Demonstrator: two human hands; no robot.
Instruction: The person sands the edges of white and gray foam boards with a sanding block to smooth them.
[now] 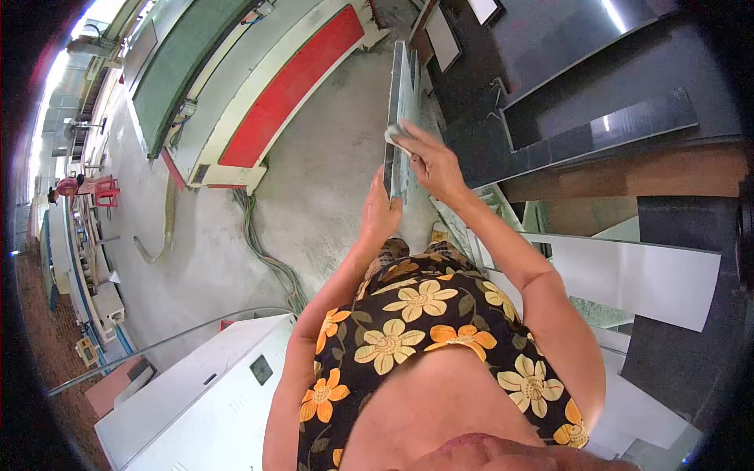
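A thin board (399, 90) stands on edge in front of my body, its dark narrow edge and pale face turned up toward me. My left hand (380, 213) grips its near end from the left, with the fingers along the side. From the right, my right hand (437, 166) holds a small whitish pad (394, 135) against the board's top edge, fingers bent over it and slightly blurred. The pad's exact kind does not show.
Dark glossy panels (581, 129) lie to the right, with white boards (628, 275) below them. A machine with a red panel (294, 90) stands at the left. Cables (263, 243) run over the floor toward a white cabinet (200, 388). A red stool (106, 191) is farther left.
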